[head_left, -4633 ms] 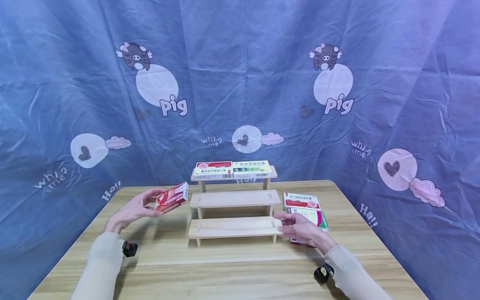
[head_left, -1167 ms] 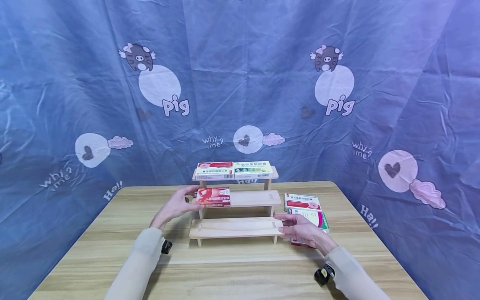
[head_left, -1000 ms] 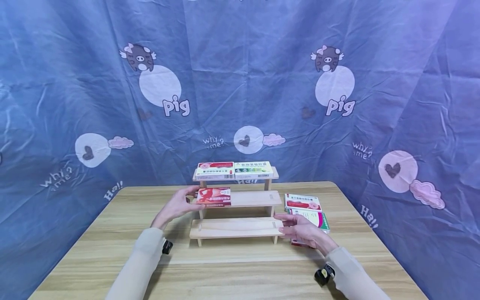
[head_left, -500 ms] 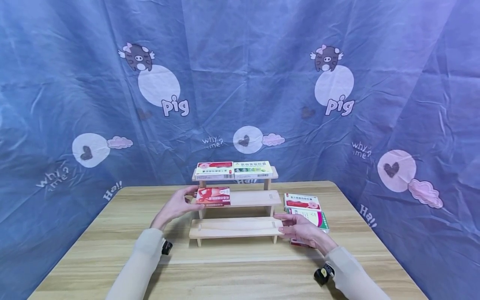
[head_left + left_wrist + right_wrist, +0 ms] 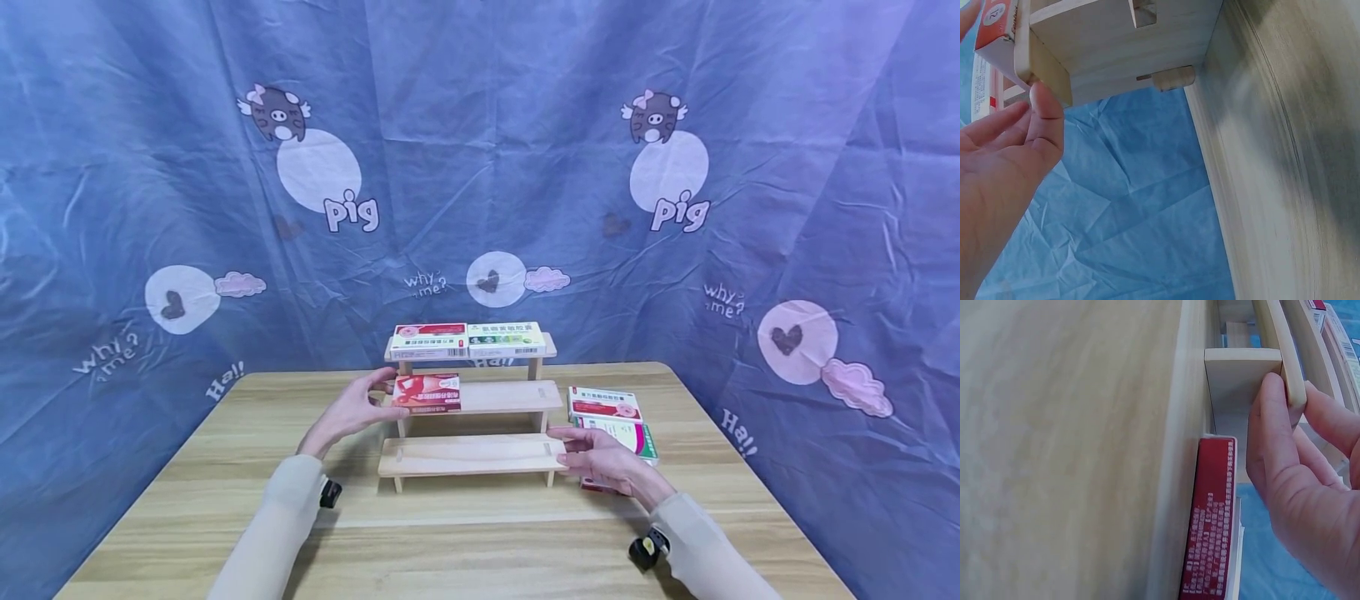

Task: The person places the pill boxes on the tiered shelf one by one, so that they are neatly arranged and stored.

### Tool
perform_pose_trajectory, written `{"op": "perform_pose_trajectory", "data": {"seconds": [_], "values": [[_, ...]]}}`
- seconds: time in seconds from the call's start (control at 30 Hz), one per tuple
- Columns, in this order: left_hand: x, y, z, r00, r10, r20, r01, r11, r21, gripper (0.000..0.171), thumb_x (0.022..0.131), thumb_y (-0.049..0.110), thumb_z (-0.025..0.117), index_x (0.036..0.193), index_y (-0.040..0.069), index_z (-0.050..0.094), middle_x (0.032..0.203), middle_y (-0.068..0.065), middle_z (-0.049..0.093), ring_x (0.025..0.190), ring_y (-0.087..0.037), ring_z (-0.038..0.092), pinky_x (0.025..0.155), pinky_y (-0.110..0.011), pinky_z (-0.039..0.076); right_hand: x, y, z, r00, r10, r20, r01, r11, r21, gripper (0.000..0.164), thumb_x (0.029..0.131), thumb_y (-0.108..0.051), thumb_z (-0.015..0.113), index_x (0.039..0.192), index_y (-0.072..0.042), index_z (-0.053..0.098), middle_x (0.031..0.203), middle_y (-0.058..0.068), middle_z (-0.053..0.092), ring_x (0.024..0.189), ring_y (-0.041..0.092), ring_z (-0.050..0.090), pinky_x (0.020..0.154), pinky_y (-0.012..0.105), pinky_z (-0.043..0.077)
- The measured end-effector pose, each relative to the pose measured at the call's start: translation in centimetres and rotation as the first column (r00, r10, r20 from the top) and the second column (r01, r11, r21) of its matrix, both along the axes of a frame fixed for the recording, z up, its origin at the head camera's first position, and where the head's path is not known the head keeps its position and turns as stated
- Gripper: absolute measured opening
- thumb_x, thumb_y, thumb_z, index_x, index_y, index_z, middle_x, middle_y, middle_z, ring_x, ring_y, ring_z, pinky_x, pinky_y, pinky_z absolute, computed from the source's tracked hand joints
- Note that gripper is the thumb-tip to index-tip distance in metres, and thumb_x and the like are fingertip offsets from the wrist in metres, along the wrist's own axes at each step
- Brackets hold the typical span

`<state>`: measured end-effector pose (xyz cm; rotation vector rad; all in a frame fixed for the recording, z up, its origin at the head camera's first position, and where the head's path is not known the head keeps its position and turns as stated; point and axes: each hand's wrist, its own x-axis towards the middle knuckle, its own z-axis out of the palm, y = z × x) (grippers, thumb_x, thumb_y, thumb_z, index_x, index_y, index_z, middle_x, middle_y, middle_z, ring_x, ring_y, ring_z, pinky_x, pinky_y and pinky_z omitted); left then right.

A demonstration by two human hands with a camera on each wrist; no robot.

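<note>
Left of centre, the left hand (image 5: pixel 348 417) grasps a red box (image 5: pixel 431 393) on the middle step (image 5: pixel 510 396); right of centre, the right hand (image 5: pixel 606 460) pinches the bottom step (image 5: pixel 472 456).

We've got rack (image 5: pixel 472 457) in smooth, matt bare wood; table (image 5: pixel 450 554) smooth, wood-grained; red box (image 5: pixel 435 392) looks like smooth printed card; backdrop (image 5: pixel 480 208) creased cloth; sleeves (image 5: pixel 266 521) matt cloth.

Soft, even light surrounds me; shadow sits under the shelf (image 5: pixel 472 456), and the curtain (image 5: pixel 817 158) to its upper right looks violet. The left wrist view is dimmer, blurry shadows patching the table (image 5: pixel 1272 206).
</note>
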<state>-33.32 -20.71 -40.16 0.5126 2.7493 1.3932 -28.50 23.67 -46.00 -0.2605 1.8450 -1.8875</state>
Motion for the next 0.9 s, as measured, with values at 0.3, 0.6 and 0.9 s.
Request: {"op": "perform_pose_trajectory", "data": {"seconds": [0.3,0.6,0.9], "values": [[0.4,-0.4,0.2,0.996,0.055,-0.069,-0.046,0.991,0.128,0.057,0.089,0.033,0.072,0.136,0.007,0.053,0.128,-0.015,0.061,0.107,-0.027,0.061,0.086,-0.034,0.053,-0.3,1.1,0.7,0.983,0.026,-0.180,0.004,0.987,0.162,0.055,0.092,-0.006,0.065,0.140,0.010,0.044,0.128,0.025,0.058,0.106,0.016,0.063,0.089,0.030,0.057],[0.8,-0.8,0.4,0.980,0.192,0.053,-0.199,0.924,0.325,0.039,0.098,0.026,0.060,0.122,-0.005,0.058,0.107,-0.020,0.069,0.082,-0.012,0.065,0.063,-0.024,0.051,-0.4,3.5,1.6,0.950,0.124,-0.287,-0.045,0.963,0.267,0.037,0.090,-0.008,0.067,0.122,0.010,0.059,0.121,0.023,0.064,0.101,0.015,0.065,0.086,0.028,0.057],[1.6,-1.8,-1.1,0.932,0.136,0.336,-0.277,0.866,0.417,0.040,0.098,0.017,0.057,0.132,-0.002,0.049,0.106,-0.005,0.067,0.088,-0.013,0.063,0.069,-0.024,0.053,0.2,6.4,2.0,0.972,0.036,-0.232,0.031,0.960,0.278,0.045,0.091,-0.008,0.067,0.129,0.011,0.053,0.125,0.025,0.061,0.101,0.022,0.065,0.083,0.036,0.059]]}}
